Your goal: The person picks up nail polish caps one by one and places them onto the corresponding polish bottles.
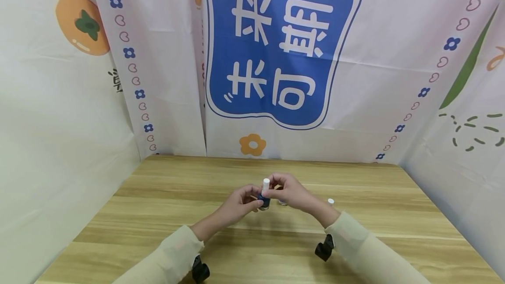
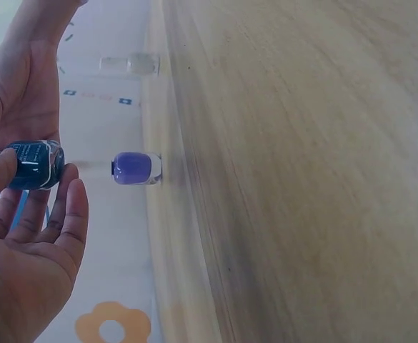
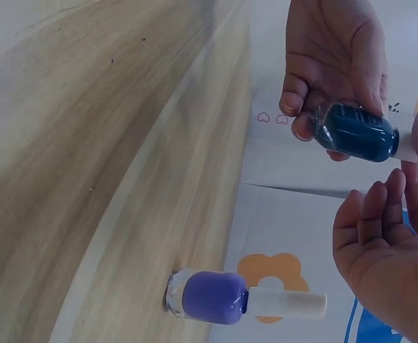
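Note:
A bottle of dark teal nail polish (image 3: 359,133) with a white cap (image 1: 266,183) is held above the table between both hands. My left hand (image 1: 236,205) grips the glass body between thumb and fingers. My right hand (image 1: 291,193) pinches the cap, its other fingers loosely bent in the right wrist view. The cap sits on the bottle's neck, partly covered by the right thumb. Behind the right hand, a purple nail polish bottle (image 3: 212,296) stands upright on the table, mostly hidden in the head view.
A pale, clear-looking bottle (image 2: 143,63) with a white top stands farther right, partly behind the right forearm in the head view. The wooden table (image 1: 252,253) is bordered by printed white cloth (image 1: 173,78) at the back and sides.

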A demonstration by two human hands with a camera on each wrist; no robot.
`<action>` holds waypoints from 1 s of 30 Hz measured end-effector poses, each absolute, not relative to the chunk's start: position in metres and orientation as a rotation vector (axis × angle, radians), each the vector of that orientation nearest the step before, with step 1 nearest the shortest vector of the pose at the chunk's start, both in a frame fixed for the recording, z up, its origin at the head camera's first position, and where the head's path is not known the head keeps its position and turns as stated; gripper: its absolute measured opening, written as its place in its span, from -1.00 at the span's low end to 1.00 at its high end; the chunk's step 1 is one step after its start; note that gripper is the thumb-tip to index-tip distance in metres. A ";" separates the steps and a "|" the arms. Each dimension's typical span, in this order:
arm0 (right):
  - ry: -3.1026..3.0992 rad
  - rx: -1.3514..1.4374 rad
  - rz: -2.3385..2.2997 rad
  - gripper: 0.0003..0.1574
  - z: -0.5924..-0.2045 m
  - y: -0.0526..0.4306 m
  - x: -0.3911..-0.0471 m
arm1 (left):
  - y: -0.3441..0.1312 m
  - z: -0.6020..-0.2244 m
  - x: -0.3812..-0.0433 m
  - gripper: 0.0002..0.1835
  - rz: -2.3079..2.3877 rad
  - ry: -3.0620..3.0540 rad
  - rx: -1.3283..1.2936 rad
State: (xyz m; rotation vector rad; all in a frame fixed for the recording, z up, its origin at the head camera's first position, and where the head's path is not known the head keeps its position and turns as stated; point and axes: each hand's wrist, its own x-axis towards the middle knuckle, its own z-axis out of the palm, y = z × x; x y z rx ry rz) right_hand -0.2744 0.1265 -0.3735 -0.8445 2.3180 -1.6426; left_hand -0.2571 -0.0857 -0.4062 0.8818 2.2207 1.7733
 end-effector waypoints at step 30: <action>2.271 -1.068 -1.473 -0.72 -0.365 0.136 -0.278 | -0.089 -0.408 -0.257 -0.74 1.744 2.212 0.878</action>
